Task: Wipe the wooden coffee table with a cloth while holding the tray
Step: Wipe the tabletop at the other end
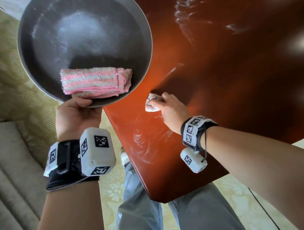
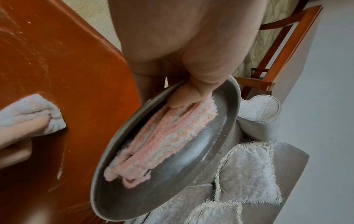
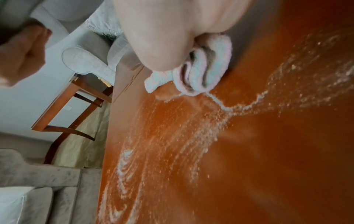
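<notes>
My left hand (image 1: 76,112) grips the near rim of a round dark grey tray (image 1: 84,34), held in the air beside the table's left edge, thumb over the rim (image 2: 184,97). A folded pink-and-white striped cloth (image 1: 96,83) lies in the tray by my thumb (image 2: 162,136). My right hand (image 1: 167,107) presses a bunched pale cloth (image 1: 151,103) onto the reddish wooden coffee table (image 1: 227,79), fingers curled round it (image 3: 203,71). White powder streaks (image 1: 142,143) lie on the tabletop near the cloth (image 3: 172,136) and farther off (image 1: 187,5).
A pale upholstered sofa with fringed cushions (image 2: 249,174) stands left of the table. A wooden side table (image 3: 76,103) is beyond it. Patterned cream carpet (image 1: 4,73) surrounds the table. My legs in grey trousers (image 1: 157,216) are at the table's near corner.
</notes>
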Tool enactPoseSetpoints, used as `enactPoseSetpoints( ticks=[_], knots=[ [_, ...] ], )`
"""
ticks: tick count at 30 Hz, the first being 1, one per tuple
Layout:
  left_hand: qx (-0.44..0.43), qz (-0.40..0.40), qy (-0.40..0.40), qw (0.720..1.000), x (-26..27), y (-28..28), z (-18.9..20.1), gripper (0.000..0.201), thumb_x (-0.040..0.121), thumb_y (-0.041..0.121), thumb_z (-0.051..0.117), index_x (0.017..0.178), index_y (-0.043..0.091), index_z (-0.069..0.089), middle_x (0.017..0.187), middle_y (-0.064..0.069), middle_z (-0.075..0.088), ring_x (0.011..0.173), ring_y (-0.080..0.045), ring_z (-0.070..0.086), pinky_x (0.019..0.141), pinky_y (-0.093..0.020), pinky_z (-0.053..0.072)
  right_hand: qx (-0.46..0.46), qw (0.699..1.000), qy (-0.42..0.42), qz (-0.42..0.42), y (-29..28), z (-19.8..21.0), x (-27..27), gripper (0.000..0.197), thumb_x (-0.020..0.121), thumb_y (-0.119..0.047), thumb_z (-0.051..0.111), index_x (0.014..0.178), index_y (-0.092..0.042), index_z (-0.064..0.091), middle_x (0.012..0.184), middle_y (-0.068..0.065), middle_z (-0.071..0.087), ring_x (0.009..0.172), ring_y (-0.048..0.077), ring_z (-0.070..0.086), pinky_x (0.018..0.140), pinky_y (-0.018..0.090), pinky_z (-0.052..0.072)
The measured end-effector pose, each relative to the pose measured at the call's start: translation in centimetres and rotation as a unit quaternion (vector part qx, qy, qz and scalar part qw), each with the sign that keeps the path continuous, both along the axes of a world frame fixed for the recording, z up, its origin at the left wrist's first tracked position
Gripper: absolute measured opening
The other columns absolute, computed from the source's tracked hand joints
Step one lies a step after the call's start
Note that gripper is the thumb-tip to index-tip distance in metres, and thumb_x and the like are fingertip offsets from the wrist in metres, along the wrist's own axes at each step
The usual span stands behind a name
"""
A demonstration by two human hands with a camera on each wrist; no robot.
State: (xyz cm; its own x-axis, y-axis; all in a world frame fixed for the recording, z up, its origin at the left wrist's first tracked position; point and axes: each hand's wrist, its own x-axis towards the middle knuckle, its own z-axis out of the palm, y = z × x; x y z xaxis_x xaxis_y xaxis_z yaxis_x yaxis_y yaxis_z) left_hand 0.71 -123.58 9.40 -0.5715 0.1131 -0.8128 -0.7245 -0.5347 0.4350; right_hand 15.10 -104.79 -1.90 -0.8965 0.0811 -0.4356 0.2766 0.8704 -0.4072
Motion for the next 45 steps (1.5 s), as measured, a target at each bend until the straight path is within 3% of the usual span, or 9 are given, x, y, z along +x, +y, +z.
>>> enactPoseSetpoints(
  ticks=[5,8,11,18,26,31,37,41,45],
  knots=[
    [0.016,0.021,0.002,1.000,-0.4,-0.5,-0.3,0.032,0.057,-0.011,0.036,0.045,0.009,0.057,0.065,-0.001,0.065,0.073,-0.020,0.073,0.085,-0.034,0.059,-0.029,0.989,0.097,-0.110,4.0,0.9,-1.8,0.052,0.084,0.005,0.048,0.125,-0.025,0.058,0.100,0.006,0.048,0.082,0.023,0.051,0.066,0.038,0.054],
    [0.034,0.040,0.001,0.999,-0.9,0.4,-0.1,0.033,0.057,-0.012,0.032,0.044,0.009,0.054,0.052,0.003,0.058,0.055,-0.014,0.067,0.065,-0.030,0.059,0.001,0.971,0.140,-0.195,7.5,0.6,-3.5,0.056,0.082,0.008,0.046,0.128,-0.023,0.058,0.104,0.011,0.049,0.089,0.029,0.054,0.072,0.041,0.054],
    [0.040,0.041,0.004,0.998,-1.3,1.1,-0.4,0.033,0.057,-0.011,0.032,0.043,0.009,0.054,0.051,0.003,0.058,0.054,-0.014,0.067,0.061,-0.029,0.059,0.057,0.964,0.136,-0.223,10.5,-0.2,-4.9,0.058,0.080,0.010,0.053,0.127,-0.023,0.057,0.107,0.010,0.051,0.099,0.030,0.053,0.076,0.041,0.054],
    [0.020,0.018,0.001,1.000,-2.2,0.7,-1.9,0.028,0.053,-0.010,0.037,0.044,0.007,0.057,0.059,-0.002,0.062,0.066,-0.022,0.071,0.069,-0.034,0.061,0.116,0.968,0.118,-0.189,10.5,-1.8,-5.1,0.052,0.075,0.014,0.054,0.118,-0.014,0.061,0.098,0.012,0.052,0.088,0.032,0.050,0.062,0.037,0.044],
    [0.012,0.016,0.000,1.000,-3.3,-1.4,-2.4,0.026,0.053,-0.012,0.042,0.047,0.008,0.059,0.065,-0.003,0.064,0.075,-0.022,0.071,0.089,-0.035,0.058,0.064,0.992,0.070,-0.085,3.7,-1.3,-4.6,0.056,0.075,0.015,0.056,0.118,-0.019,0.063,0.097,0.008,0.049,0.090,0.026,0.048,0.064,0.037,0.050],
    [0.019,0.026,0.003,0.999,-3.6,-3.1,-2.3,0.025,0.051,-0.013,0.044,0.049,0.007,0.060,0.075,-0.004,0.063,0.085,-0.025,0.070,0.092,-0.037,0.057,0.032,0.998,0.036,0.032,-0.2,-0.5,-3.6,0.053,0.075,0.011,0.061,0.118,-0.019,0.061,0.096,0.005,0.050,0.085,0.023,0.047,0.061,0.038,0.054],
    [0.029,0.057,0.000,0.998,-3.3,-4.4,-1.3,0.034,0.059,-0.012,0.036,0.044,0.011,0.056,0.056,0.003,0.059,0.061,-0.014,0.067,0.080,-0.031,0.060,-0.002,0.994,0.036,0.102,-2.6,0.0,-2.8,0.051,0.076,0.010,0.058,0.114,-0.023,0.064,0.090,0.002,0.046,0.081,0.021,0.046,0.057,0.035,0.048],
    [0.051,0.100,-0.009,0.994,-3.2,-5.4,-1.4,0.030,0.058,-0.013,0.035,0.049,0.010,0.051,0.057,0.003,0.056,0.057,-0.015,0.065,0.074,-0.031,0.060,0.016,0.998,0.068,0.008,-0.1,0.7,-4.5,0.054,0.080,0.008,0.043,0.119,-0.025,0.060,0.090,0.003,0.043,0.081,0.023,0.047,0.057,0.031,0.038],
    [0.060,0.142,-0.009,0.988,-2.9,-6.2,-1.6,0.028,0.056,-0.013,0.034,0.052,0.010,0.049,0.053,0.003,0.055,0.053,-0.016,0.063,0.077,-0.032,0.060,0.074,0.987,0.109,-0.088,3.0,-0.2,-5.5,0.053,0.079,0.008,0.048,0.120,-0.021,0.061,0.098,0.012,0.049,0.089,0.031,0.050,0.061,0.035,0.045]
  ],
)
